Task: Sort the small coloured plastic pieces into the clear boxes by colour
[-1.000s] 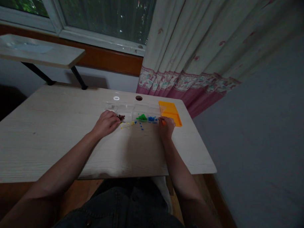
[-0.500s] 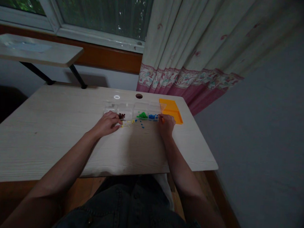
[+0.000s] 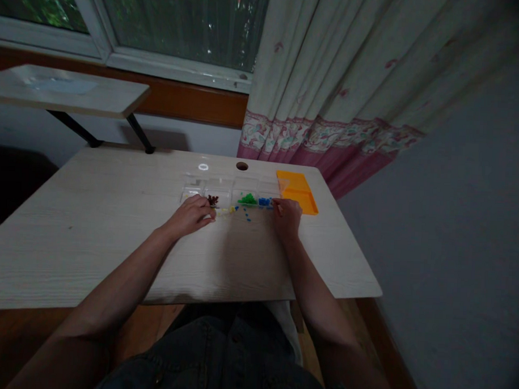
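Clear plastic compartment boxes (image 3: 218, 196) stand in a row near the back of the table. Dark brown pieces (image 3: 212, 200), green pieces (image 3: 248, 199) and blue pieces (image 3: 265, 201) lie in separate compartments. My left hand (image 3: 191, 216) rests at the front left of the boxes, its fingers curled and thumb close to them beside loose yellow pieces (image 3: 225, 211). At the blue compartment's right end, my right hand (image 3: 287, 218) has its fingertips pinched together. What either hand holds is too small or hidden to name. A few blue pieces (image 3: 248, 219) lie loose in front.
An orange plastic tray (image 3: 300, 193) lies right of the boxes, partly behind my right hand. Behind them is a round hole (image 3: 242, 166) in the tabletop (image 3: 126, 235). A raised shelf (image 3: 97, 92) stands at the back left; a curtain (image 3: 314, 77) hangs behind.
The view has shifted slightly, so the table appears a little farther right. My right fingertips sit slightly farther left against the blue compartment. My left hand stays by the yellow pieces.
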`<state>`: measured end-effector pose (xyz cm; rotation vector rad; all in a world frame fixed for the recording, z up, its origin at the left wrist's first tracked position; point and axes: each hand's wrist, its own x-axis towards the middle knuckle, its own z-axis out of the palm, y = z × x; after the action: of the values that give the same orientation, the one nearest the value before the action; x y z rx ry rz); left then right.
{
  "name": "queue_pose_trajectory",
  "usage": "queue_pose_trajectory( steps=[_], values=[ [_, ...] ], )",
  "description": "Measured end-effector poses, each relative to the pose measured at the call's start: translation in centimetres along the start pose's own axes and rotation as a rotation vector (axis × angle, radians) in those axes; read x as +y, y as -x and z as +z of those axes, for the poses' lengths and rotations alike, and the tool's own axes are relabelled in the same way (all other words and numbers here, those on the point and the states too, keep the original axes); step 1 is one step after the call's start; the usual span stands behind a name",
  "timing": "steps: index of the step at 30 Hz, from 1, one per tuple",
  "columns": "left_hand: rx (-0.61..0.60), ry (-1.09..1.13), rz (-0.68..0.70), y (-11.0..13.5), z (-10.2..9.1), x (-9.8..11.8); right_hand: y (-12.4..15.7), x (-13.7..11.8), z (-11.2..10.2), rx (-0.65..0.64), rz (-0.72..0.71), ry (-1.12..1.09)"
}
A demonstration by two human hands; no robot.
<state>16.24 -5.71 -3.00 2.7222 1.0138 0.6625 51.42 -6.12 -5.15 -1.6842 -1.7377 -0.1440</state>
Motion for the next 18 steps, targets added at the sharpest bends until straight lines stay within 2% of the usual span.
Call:
queue_pose_trajectory(
  steps=[6, 13, 18],
  values=[
    [-0.003, -0.028, -0.008, -0.1, 0.4, 0.2, 0.1, 0.0, 0.1, -0.008, -0.022, -0.023],
    [-0.04, -0.073, -0.019, 0.6, -0.2, -0.9, 0.1, -0.1, -0.2, -0.002, -0.051, -0.04],
    [-0.064, -0.068, -0.011, 0.5, -0.2, -0.7, 0.0, -0.2, -0.3, 0.004, -0.062, -0.026]
  ],
)
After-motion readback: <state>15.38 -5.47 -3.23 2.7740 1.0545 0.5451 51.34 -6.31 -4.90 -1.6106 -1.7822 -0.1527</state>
